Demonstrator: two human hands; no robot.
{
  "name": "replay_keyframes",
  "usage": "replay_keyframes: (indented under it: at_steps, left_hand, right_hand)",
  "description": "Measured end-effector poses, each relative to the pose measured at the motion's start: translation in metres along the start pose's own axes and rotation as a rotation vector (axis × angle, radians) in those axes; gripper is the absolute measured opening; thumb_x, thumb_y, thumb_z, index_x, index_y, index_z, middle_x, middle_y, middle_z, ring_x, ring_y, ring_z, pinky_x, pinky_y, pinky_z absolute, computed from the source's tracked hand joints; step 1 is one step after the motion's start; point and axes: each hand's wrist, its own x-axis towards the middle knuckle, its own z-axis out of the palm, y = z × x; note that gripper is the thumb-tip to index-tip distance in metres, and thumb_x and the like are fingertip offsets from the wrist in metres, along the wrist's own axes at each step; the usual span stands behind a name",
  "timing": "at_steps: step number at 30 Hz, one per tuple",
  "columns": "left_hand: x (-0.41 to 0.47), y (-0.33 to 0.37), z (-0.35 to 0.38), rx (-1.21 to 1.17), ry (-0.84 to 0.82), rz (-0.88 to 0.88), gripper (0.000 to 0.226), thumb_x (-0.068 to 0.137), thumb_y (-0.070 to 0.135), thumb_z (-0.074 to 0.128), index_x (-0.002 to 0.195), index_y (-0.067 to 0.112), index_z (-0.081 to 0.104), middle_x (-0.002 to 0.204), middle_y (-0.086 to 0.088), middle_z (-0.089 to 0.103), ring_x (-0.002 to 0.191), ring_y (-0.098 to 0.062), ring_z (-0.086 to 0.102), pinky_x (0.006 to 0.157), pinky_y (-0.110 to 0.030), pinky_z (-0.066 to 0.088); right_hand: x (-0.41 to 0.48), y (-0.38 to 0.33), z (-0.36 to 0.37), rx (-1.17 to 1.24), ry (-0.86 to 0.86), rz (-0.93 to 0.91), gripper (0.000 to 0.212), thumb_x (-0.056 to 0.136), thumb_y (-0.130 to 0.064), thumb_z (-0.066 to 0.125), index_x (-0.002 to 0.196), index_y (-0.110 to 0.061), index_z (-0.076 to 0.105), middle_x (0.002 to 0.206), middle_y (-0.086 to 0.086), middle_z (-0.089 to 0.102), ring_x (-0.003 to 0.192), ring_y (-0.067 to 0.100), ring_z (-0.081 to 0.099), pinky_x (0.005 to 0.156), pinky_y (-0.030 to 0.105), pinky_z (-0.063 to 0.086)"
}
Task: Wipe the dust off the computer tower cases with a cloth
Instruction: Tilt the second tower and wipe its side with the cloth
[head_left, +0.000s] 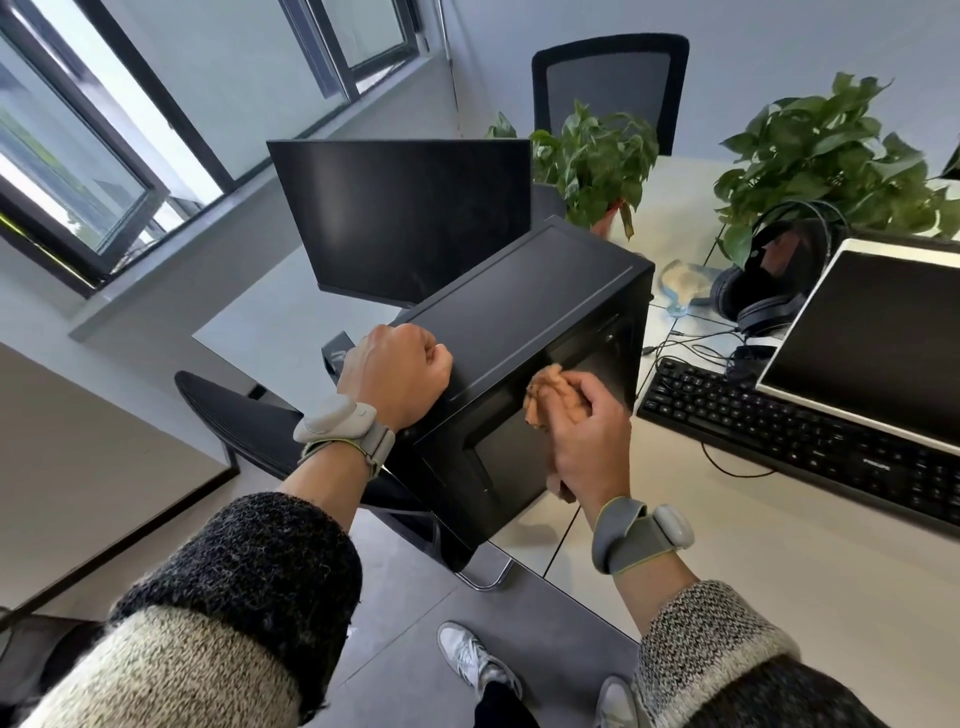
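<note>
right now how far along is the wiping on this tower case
Done: cannot tell; the tower case shows no clear wiped or dusty patches. In hand: the left hand grips its top edge while the right hand presses the bunched cloth on the near face. Left: likely the rest of that face.

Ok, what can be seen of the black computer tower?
The computer tower is a black, matte, metal-looking box with recessed rectangular panels, set at the desk edge before a dark monitor. The left hand, fingers curled, rests on its upper near corner; the right hand presses an orange cloth against the face toward the person.
</note>
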Motion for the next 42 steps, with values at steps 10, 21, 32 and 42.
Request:
replay_keyframes:
  at_steps: [10,21,32,42]
  left_hand:
    - [0.001,-0.002,0.0,-0.012,-0.012,0.011,0.042,0.092,0.029,0.053,0.053,0.014,0.053,0.05,-0.003,0.051,0.048,-0.021,0.054,0.051,-0.025,0.038]
    - [-0.001,0.001,-0.003,-0.013,0.002,0.02,0.043,0.093,0.026,0.055,0.051,0.017,0.048,0.049,0.0,0.047,0.045,-0.016,0.046,0.048,-0.022,0.03]
    - [0.001,-0.001,-0.001,-0.003,-0.001,0.009,0.04,0.088,0.031,0.053,0.056,0.007,0.051,0.051,-0.007,0.05,0.052,-0.03,0.054,0.052,-0.033,0.047]
    - [0.002,-0.002,0.0,-0.01,0.004,0.018,0.04,0.088,0.028,0.054,0.055,0.008,0.047,0.05,-0.006,0.047,0.052,-0.03,0.051,0.052,-0.03,0.037]
  right_hand:
    - [0.005,0.0,-0.002,-0.008,0.016,-0.032,0.004,0.102,-0.02,0.071,0.105,-0.017,0.07,0.09,-0.019,0.067,0.086,-0.002,0.065,0.074,0.02,0.055]
    - [0.005,0.002,-0.002,-0.045,-0.004,-0.018,0.009,0.102,-0.026,0.07,0.106,-0.018,0.073,0.089,-0.016,0.07,0.084,0.002,0.066,0.069,0.012,0.05]
    - [0.011,0.002,-0.004,-0.079,0.009,0.03,0.016,0.102,-0.033,0.071,0.103,-0.017,0.075,0.085,-0.013,0.071,0.079,0.002,0.067,0.064,0.015,0.051]
    - [0.022,-0.003,-0.008,-0.093,0.005,0.064,0.014,0.101,-0.032,0.071,0.097,-0.018,0.074,0.082,-0.012,0.071,0.076,0.003,0.067,0.064,0.026,0.058]
